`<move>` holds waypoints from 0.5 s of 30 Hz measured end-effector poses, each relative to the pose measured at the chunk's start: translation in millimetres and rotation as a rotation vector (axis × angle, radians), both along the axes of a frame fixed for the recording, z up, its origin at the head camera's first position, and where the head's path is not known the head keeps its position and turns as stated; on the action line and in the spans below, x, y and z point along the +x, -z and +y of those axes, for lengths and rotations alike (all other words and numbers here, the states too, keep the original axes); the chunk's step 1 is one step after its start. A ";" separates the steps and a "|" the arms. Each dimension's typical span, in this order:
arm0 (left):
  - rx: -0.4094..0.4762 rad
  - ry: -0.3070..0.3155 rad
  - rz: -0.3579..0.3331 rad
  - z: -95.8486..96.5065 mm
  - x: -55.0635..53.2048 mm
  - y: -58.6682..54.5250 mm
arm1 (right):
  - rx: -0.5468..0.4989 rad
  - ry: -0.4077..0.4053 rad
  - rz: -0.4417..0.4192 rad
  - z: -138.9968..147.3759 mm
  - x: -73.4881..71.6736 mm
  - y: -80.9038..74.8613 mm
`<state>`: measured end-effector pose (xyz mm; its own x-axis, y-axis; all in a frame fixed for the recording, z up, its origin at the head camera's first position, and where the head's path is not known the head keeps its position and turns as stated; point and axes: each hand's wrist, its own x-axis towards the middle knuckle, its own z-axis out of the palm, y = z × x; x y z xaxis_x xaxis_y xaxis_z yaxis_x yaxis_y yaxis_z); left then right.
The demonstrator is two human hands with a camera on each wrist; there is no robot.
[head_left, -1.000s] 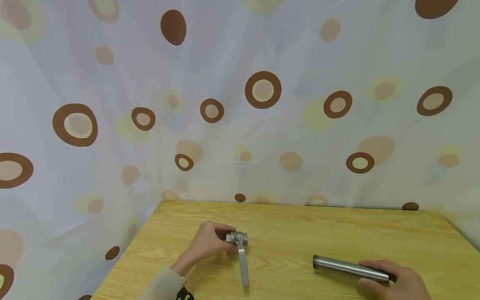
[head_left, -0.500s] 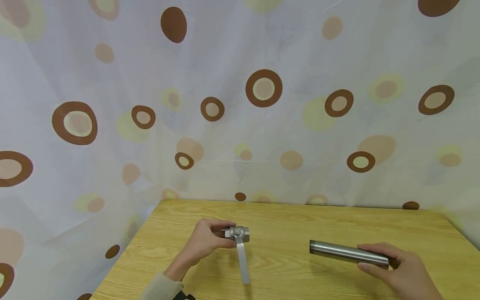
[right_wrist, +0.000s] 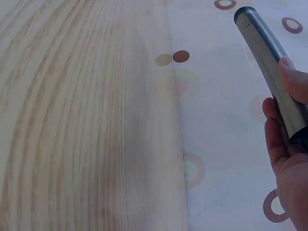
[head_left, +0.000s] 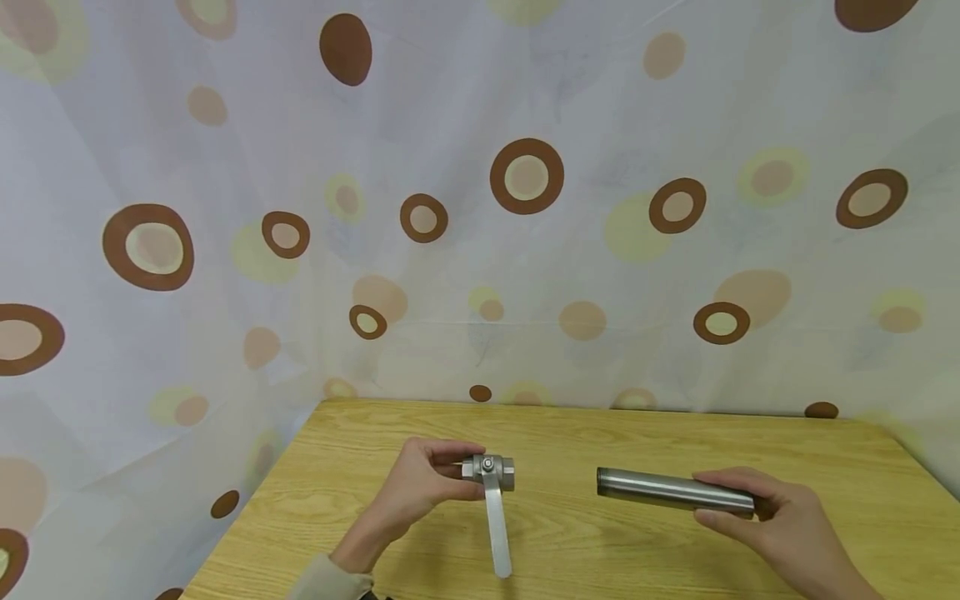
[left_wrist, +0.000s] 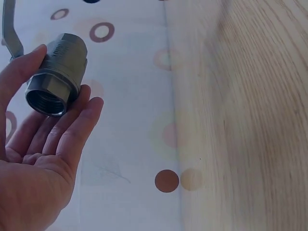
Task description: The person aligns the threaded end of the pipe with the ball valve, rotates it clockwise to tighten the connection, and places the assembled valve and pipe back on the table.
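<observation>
My left hand [head_left: 420, 487] pinches a metal ball valve [head_left: 491, 473] by its left end, thumb on the near side and fingers behind. The valve's long lever handle [head_left: 497, 529] points toward me. In the left wrist view the threaded opening of the valve body [left_wrist: 60, 72] shows. My right hand [head_left: 783, 521] holds a steel pipe [head_left: 667, 488] near its right end between thumb and fingers. The pipe's dark threaded left end [head_left: 602, 481] faces the valve, a gap apart from it. In the right wrist view the pipe [right_wrist: 267, 62] slants up and left from the hand.
Both parts are held above a wood-grain table [head_left: 555, 550]. Behind it and along the left hangs a white curtain [head_left: 450, 350] with brown, tan and yellow circles. A pale sleeve [head_left: 326, 581] covers my left forearm.
My right hand has lifted the pipe off the table and carried it left toward the valve. My left hand has raised the valve slightly and shifted it right.
</observation>
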<state>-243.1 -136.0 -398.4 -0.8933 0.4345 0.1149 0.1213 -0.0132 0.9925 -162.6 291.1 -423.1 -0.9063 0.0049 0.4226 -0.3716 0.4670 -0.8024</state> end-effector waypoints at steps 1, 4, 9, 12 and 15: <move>0.003 0.001 -0.001 0.9 0.6 -0.5 | -0.003 -0.011 0.008 -1.5 -0.6 -0.8; 0.011 0.005 0.002 3.4 2.2 -2.1 | -0.013 -0.030 0.016 -6.5 -2.3 -3.2; 0.019 0.007 0.009 5.9 2.4 -4.1 | -0.028 -0.063 0.013 -14.5 -4.2 -7.6; 0.020 0.008 0.011 7.1 2.1 -5.4 | -0.038 -0.084 0.012 -17.1 -5.7 -9.4; 0.024 0.010 0.011 8.6 2.4 -7.3 | -0.048 -0.089 0.006 -18.5 -7.5 -10.1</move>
